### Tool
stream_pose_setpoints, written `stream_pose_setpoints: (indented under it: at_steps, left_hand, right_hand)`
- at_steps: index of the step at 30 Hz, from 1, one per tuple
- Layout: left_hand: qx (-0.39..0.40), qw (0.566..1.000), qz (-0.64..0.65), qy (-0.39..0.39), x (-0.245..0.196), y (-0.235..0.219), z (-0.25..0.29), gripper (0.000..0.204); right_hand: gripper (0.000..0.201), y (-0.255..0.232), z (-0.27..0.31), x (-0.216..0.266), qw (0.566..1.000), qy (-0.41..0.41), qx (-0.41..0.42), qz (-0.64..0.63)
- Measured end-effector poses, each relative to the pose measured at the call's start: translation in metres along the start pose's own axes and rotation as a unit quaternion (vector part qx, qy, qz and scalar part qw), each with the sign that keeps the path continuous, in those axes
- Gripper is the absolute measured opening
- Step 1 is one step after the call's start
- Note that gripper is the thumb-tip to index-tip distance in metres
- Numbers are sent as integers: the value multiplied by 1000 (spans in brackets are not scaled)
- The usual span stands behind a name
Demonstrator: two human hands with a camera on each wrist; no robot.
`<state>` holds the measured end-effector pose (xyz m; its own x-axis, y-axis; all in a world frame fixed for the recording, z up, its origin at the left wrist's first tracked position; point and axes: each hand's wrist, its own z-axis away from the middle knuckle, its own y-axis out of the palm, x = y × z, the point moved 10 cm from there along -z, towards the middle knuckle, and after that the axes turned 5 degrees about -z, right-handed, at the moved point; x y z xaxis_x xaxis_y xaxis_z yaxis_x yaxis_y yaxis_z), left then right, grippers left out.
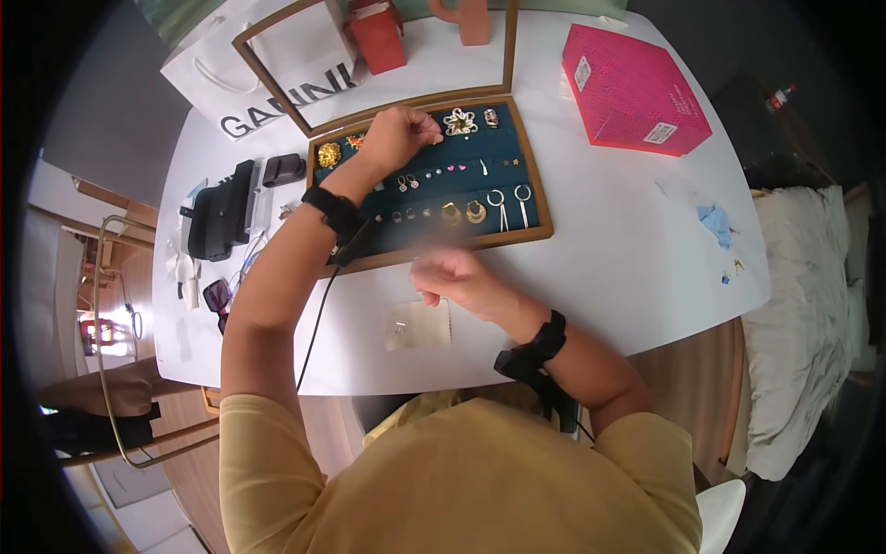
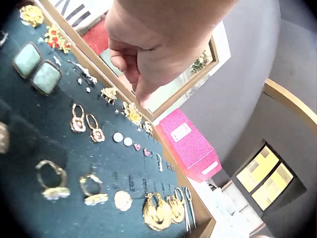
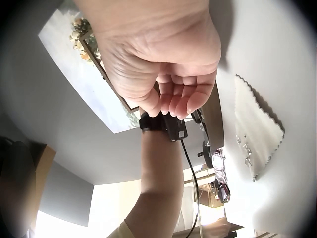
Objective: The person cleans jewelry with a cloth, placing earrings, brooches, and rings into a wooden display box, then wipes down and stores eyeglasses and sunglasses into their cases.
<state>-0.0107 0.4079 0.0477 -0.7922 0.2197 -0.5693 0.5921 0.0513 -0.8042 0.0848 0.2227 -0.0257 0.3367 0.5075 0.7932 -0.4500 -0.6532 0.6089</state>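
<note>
My left hand (image 1: 395, 140) reaches over the top row of a teal-lined jewelry case (image 1: 538, 217), fingers bent and thumb pointing down. Its fingertips overlap the case's back edge beside a flower brooch (image 2: 132, 113); I cannot tell whether they pinch something small. Below it lie pink drop earrings (image 2: 78, 119), rings (image 2: 94, 191) and gold hoops (image 2: 157, 212). My right hand (image 1: 461, 282) hovers before the case's front edge, fingers loosely curled, with nothing visible in it. Nearby, a cream cloth (image 3: 257, 116) with a zigzag edge bears small silvery pieces (image 3: 246, 148).
The case's framed lid (image 1: 510, 55) stands raised behind. A pink box (image 1: 637, 92) sits at the right, a white paper bag (image 1: 208, 69) back left. A black case (image 1: 220, 210) and sunglasses (image 1: 218, 297) lie left. Blue scraps (image 1: 715, 224) lie near the right edge.
</note>
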Motion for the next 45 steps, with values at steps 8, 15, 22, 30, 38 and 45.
stream_pose_setpoints:
  at_steps: [8,15,22,30,38,45]
  left_hand:
    - [44,997,-45,48,-17,35,-21,12]
    - [6,993,-79,83,-22,30,-19,8]
    - [17,987,-124,105,-27,30,-16,6]
    - [26,963,-212,163,-35,35,-14,7]
    - [56,935,-307,169,-42,48,-17,10]
    - [29,923,-351,155,-39,57,-15,15]
  right_hand:
    - [16,2,1,1,1000,4,-11,-15]
    - [11,4,1,1,1000,13,-15,-5]
    - [12,4,1,-1,1000,22,-17,-2]
    - [12,4,2,0,1000,19,-17,1]
    - [17,1,0,-4,1000,21,-12,11]
    - [18,0,0,-1,1000,1,-12,17]
